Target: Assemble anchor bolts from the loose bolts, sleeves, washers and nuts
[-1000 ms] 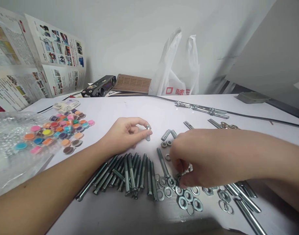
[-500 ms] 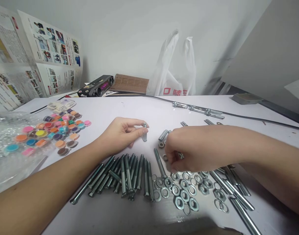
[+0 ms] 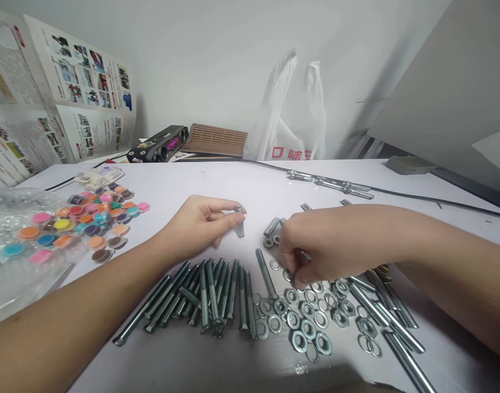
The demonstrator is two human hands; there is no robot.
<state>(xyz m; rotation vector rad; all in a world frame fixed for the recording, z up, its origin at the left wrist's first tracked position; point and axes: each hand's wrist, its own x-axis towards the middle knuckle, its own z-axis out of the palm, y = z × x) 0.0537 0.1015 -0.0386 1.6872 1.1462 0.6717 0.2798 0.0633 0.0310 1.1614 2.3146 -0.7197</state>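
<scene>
My left hand (image 3: pixel 204 221) pinches a silvery metal bolt (image 3: pixel 240 229) between thumb and forefinger, its end pointing towards me. My right hand (image 3: pixel 305 248) reaches down into the loose washers and nuts, fingers closed together. A bit of metal shows by its fingers, but what they grip is mostly hidden. Flat washers (image 3: pixel 275 323) and hex nuts (image 3: pixel 323 343) lie spread below that hand. One long bolt (image 3: pixel 266 275) lies just left of them. A pile of long bolts (image 3: pixel 211 295) lies in front of my left hand.
Metal sleeves (image 3: pixel 408 360) lie at right, partly under my right forearm. Assembled bolts (image 3: pixel 329 183) lie in a row at the back, along a black cable (image 3: pixel 417 196). Paint pots (image 3: pixel 96 229) and clear plastic (image 3: pixel 12 278) are at left. A white bag (image 3: pixel 283 131) stands behind.
My right hand has shifted slightly right, its fingertips still low over the washers and uncovering a few more. My left hand keeps its pinch on the bolt. The view has shifted slightly.
</scene>
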